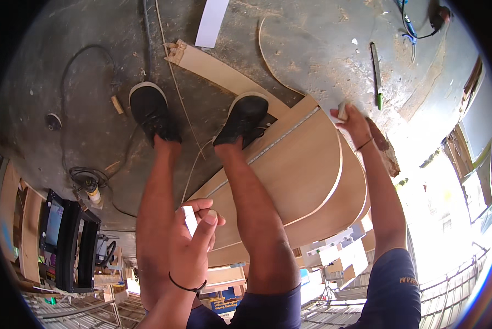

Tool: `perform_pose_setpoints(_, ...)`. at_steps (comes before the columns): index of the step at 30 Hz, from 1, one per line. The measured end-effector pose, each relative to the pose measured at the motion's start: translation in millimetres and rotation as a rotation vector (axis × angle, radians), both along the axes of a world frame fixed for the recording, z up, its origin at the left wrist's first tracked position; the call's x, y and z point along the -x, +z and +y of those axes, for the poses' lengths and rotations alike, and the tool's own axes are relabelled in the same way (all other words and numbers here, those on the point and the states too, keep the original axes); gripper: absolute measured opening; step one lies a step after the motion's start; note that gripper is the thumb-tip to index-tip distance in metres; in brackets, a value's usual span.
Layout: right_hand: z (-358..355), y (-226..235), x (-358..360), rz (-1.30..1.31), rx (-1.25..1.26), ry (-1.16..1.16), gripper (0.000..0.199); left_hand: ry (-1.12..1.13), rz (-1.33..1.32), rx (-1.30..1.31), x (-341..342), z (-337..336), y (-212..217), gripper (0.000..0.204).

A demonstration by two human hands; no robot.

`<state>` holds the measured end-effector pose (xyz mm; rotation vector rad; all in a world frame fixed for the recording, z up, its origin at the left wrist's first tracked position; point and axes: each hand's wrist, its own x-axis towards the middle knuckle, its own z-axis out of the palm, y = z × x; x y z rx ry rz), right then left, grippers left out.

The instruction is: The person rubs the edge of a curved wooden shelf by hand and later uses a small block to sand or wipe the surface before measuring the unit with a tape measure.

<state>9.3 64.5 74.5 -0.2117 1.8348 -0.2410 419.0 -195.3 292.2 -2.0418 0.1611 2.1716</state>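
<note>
My left hand (pixel 201 230) is closed, held above the floor between my knees, on a small white flat-sided piece (pixel 189 220); its exact kind I cannot make out. At the far right my right hand (pixel 356 124) grips a small pale block (pixel 342 111) near the corner of a curved plywood panel (pixel 306 159). A second curved panel (pixel 353 192) shows below it, partly covered. Along the straight edge of the top panel runs a thin grey strip with markings, like a metal ruler (pixel 286 135).
My shoes (pixel 149 109) stand on the grey floor, beside a long wooden strip (pixel 218 68). Cables and a power tool (pixel 91 189) lie at left. A green-handled tool (pixel 377 82) lies at far right, and a white strip (pixel 212 22) at the top. A black-framed case (pixel 70 241) stands lower left.
</note>
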Motion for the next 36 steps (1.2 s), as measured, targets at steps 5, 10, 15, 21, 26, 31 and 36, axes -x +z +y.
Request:
perform_pose_setpoints(5,-17.9,41.2,-71.5,0.049,0.181,-0.268,0.049,0.007,-0.011,-0.002,-7.0,6.2,-0.1,0.035)
perform_pose_setpoints(10,-19.6,34.8,-58.1,0.185,0.028,0.145,0.052,0.015,-0.008,0.004,-2.4,5.3,-0.5,0.033)
perform_pose_setpoints(15,-24.9,22.2,-58.7,0.239,-0.025,0.313,0.054,0.020,-0.007,0.000,-5.7,7.9,-2.4,0.033)
perform_pose_setpoints(21,-49.5,23.4,-64.4,0.228,-0.024,0.376,0.050,0.018,0.007,0.010,-5.3,6.1,-1.3,0.033)
perform_pose_setpoints(26,-61.4,4.8,-68.8,0.215,-0.082,0.397,0.051,0.021,-0.009,0.012,-5.5,4.3,-1.1,0.034)
perform_pose_setpoints(31,-51.5,-39.0,-32.4,0.197,-0.109,0.266,0.049,-0.001,0.000,0.005,-3.2,3.8,-1.0,0.035)
perform_pose_setpoints(36,-72.4,-33.7,-23.8,0.239,-0.185,0.043,0.050,0.018,-0.034,0.009,-8.8,-4.0,-6.3,0.037)
